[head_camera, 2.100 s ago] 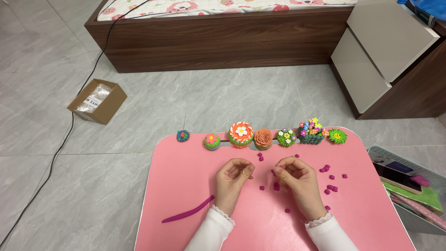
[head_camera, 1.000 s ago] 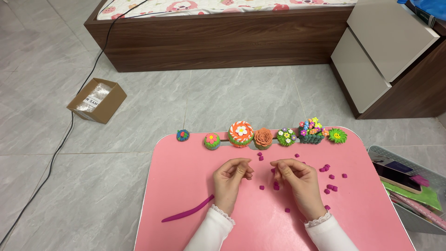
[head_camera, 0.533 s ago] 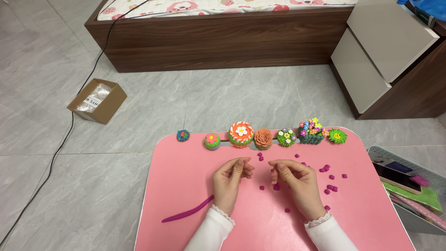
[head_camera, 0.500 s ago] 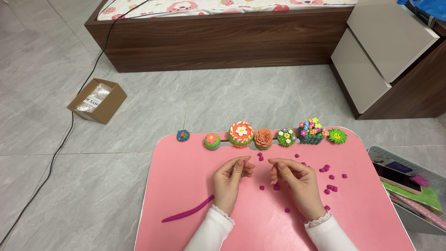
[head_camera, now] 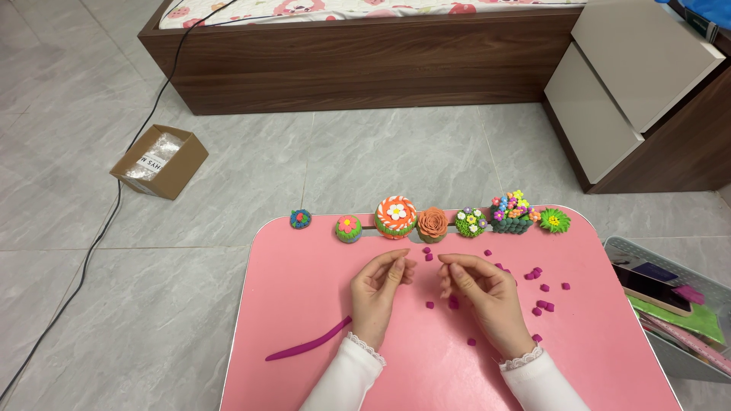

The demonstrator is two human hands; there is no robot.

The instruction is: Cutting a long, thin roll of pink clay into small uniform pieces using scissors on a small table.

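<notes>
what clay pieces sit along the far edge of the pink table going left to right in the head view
Blue ball → small green dome with pink flower → orange striped dome with white flower → orange rose → green mound with pale blossoms → multicoloured flower cluster → bright green flower.

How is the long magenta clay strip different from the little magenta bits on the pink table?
The strip is one long, thin, slightly curved rope; the bits are many small lumps. The strip lies alone beside the left hand, near the table's left edge; the bits are scattered around and beyond the right hand. Neither hand touches the strip, while some bits lie right by the right hand. Both are the same magenta clay.
</notes>
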